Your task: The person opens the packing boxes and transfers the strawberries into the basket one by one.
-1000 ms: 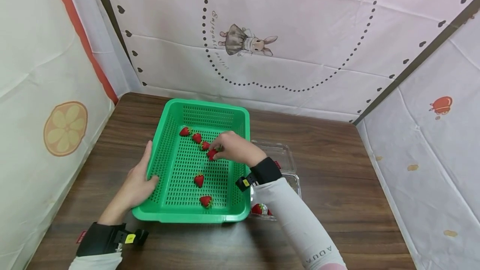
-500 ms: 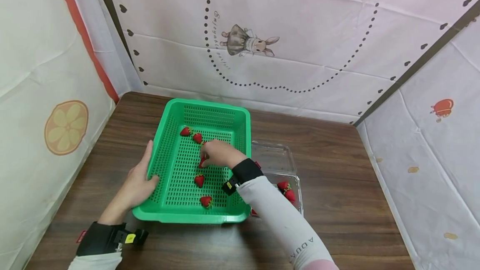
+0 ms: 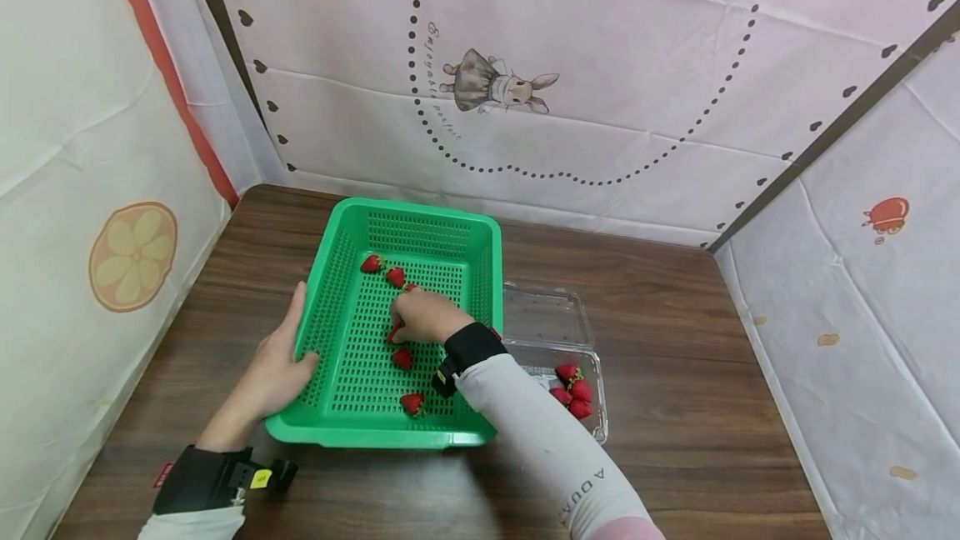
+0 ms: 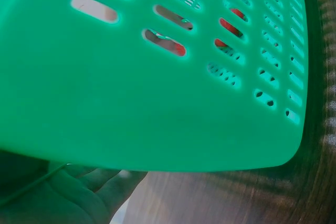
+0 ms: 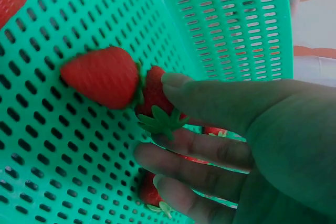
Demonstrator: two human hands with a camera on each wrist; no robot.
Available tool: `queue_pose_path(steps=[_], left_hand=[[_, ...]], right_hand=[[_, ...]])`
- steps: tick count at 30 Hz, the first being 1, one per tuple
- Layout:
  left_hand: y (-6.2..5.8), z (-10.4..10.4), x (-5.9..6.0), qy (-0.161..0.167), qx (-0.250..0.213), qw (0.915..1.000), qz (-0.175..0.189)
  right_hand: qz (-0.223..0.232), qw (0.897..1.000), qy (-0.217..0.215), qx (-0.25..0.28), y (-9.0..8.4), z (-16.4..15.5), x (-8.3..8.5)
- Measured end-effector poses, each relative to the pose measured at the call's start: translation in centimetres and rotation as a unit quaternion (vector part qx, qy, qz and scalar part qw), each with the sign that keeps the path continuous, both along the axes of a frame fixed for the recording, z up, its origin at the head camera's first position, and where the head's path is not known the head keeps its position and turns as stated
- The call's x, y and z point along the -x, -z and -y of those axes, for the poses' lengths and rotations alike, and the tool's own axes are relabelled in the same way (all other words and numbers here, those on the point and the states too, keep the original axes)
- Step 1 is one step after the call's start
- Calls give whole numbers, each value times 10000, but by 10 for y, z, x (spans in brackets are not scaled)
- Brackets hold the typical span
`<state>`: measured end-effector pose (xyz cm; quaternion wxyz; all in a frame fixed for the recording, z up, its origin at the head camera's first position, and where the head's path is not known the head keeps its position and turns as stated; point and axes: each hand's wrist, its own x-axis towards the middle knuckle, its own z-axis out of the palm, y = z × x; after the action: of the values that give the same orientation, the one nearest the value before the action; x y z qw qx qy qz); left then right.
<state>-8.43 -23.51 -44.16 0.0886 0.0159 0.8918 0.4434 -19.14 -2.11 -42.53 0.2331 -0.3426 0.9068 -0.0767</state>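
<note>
Sleeve (image 3: 592,492) lettering reads "AUQ"; hands in basket (image 3: 408,218).

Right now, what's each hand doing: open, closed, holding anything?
Left hand: open, fingers straight against the left wall of the green basket.
Right hand: pinches a strawberry between thumb and fingers, low over the basket floor.

A staged booth: printed cloth walls (image 3: 600,90) enclose a wooden table (image 3: 675,373).
</note>
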Motion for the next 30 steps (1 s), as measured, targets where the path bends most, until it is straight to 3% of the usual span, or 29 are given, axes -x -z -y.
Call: queue_pose_path(steps=[5, 14, 25, 30], left_hand=[[-1, -1, 0, -5, 16, 10000, -11], [-1, -1, 0, 1, 5, 10000, -29], [0, 1, 1, 8, 42, 10000, -85], [0, 0, 1, 14, 46, 10000, -63]], right_hand=[[-141, 9999, 35, -77, 1, 1, -1], [19, 10000, 33, -35, -4, -3, -3], [-270, 9968, -251, 705, -44, -26, -18], [-410, 9926, -113, 1133, -64, -45, -26]])
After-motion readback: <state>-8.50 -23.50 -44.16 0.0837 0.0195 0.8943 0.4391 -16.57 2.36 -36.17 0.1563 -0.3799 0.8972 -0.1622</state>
